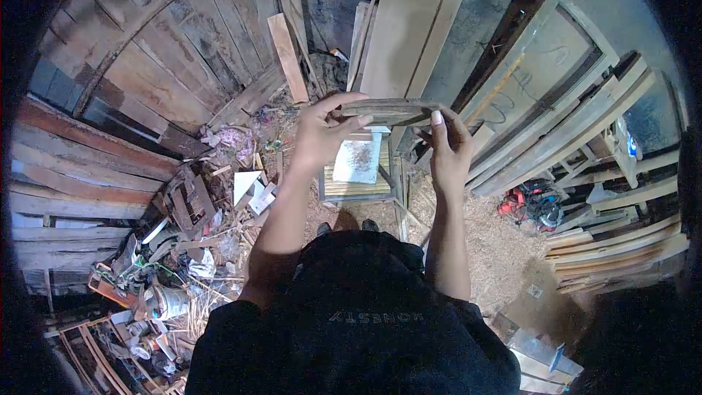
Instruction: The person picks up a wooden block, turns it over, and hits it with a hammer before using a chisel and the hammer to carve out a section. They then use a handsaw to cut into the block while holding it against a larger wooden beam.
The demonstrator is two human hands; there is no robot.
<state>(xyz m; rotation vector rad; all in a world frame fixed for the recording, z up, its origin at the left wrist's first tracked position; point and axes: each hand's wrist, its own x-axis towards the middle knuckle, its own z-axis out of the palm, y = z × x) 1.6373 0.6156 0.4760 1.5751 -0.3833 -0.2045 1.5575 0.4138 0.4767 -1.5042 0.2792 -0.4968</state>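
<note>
A short, dark, weathered piece of wood [391, 109] is held up level in front of me, stretched between both hands. My left hand [325, 130] grips its left end, fingers behind and thumb along the near side. At the other end my right hand [449, 143] pinches it between thumb and fingers; the fingertips behind it are partly hidden. Below the wood, a white sheet [355, 168] with a dark smudge of specks lies on a small slatted stand [358, 190] near my feet. The wood and my hands are above the sheet, not touching it.
Long boards [417, 22] lean at the back, with a framed panel [556, 44] to their right. Stacked planks [621, 252] and a red-and-black tool heap [532, 205] lie right. Scrap and a bucket [164, 301] crowd the left floor. Sawdust [497, 249] covers the ground.
</note>
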